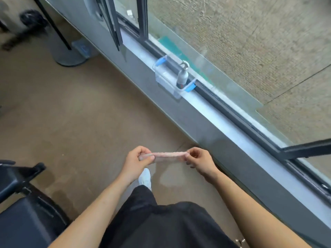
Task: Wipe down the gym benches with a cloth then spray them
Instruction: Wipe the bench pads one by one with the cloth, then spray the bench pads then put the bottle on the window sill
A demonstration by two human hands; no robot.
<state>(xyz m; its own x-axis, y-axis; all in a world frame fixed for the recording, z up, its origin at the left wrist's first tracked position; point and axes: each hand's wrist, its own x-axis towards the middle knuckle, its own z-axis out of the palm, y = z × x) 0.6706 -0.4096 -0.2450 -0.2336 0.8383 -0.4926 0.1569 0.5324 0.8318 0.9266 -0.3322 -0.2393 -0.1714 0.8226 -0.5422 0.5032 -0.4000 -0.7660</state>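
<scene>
Pink nubby cloth point(168, 154) pulled taut into a narrow strip, one end pinched in curled fingers of left hand point(138, 160), other in right hand point(200, 161). Ahead-right of hands on windowsill point(231, 130): clear rigid plastic bin point(164, 85), blue clips, holding upright grey spray bottle point(182, 76). Below-left of left hand: smooth black padded bench point(23, 212).

no readable text, labels, brands or numbers on any surface in view

Nubbly pink cloth point(169, 154), clear glossy plastic box point(168, 81), matt black padded bench point(26, 212), brushed metal bottle point(182, 76)
</scene>
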